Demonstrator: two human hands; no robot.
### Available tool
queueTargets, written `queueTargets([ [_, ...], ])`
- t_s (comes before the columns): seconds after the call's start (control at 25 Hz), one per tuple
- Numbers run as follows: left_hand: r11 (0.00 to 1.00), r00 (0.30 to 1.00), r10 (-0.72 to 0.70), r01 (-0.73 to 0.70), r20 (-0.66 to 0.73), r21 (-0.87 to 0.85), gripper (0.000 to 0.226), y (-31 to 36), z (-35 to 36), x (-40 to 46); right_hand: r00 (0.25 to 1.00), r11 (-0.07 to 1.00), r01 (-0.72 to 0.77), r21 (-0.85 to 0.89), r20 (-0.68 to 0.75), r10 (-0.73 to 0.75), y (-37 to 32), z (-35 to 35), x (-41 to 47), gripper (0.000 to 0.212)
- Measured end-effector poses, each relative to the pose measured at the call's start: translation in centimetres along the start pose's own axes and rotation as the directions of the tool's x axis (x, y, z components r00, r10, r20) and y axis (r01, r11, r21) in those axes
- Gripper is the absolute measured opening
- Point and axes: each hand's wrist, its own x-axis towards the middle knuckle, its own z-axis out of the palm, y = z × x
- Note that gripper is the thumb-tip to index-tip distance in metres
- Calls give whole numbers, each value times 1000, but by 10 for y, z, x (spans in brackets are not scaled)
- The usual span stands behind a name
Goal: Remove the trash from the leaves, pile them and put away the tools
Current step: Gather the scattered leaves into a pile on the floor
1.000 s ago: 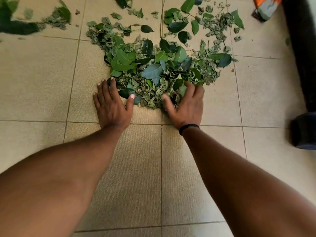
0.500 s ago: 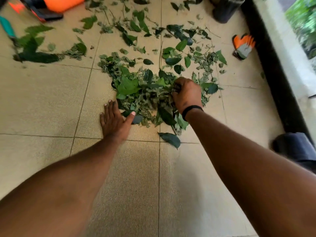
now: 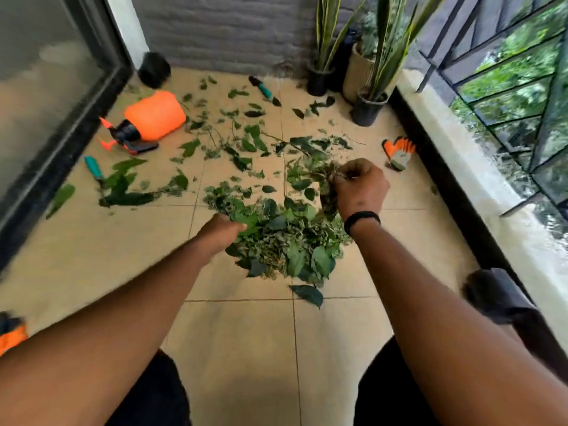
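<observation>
Leaves (image 3: 285, 241) lie heaped on the tiled floor (image 3: 246, 348) in front of us, a dense green pile between our two forearms. Our right hand (image 3: 359, 189) is raised over the far right edge of the pile, its fingers (image 3: 344, 175) curled round a clump of leafy twigs (image 3: 310, 173). Our left hand (image 3: 219, 232) sits at the pile's left edge with its fingertips buried in the leaves; we cannot tell whether they grip anything. A black band (image 3: 362, 219) circles the right wrist.

More loose leaves are scattered over the floor beyond the pile. An orange pressure sprayer (image 3: 152, 116) lies on its side near the glass door (image 3: 46, 87) at left. One teal-handled hand tool (image 3: 93, 167) lies beside a separate clump of leaves at left, and another (image 3: 262, 87) lies farther back near the wall. An orange and grey glove (image 3: 399, 152) rests on the floor by the right-hand ledge. Snake plants in black pots (image 3: 367, 109) stand in the far right corner, and an empty black pot (image 3: 153, 69) stands in the far left one.
</observation>
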Motion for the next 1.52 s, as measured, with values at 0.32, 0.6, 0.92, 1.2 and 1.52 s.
queueTargets([
  [0.32, 922, 947, 310, -320, -79, -220, 28, 20, 21, -41, 996, 999, -48, -15, 81, 49, -2, 17, 1, 17],
  [0.6, 877, 901, 337, -406, -274, -258, 30, 20, 14, -28, 980, 996, 19, -91, 199, -1, 11, 28, 1, 24],
  [0.92, 735, 870, 327, -479, -369, -480, 30, 49, 6, -25, 937, 932, -279, 230, 278, 212, 6, 26, -1, 23],
  [1.2, 309, 969, 109, 178, 221, -934, 79, 64, 23, -11, 764, 494, -644, 585, 530, 368, -27, 22, -17, 14],
  [1.52, 106, 941, 284, 162, 186, -981, 60, 88, 33, -17, 717, 514, -692, 507, 568, 404, -32, 35, -33, 15],
])
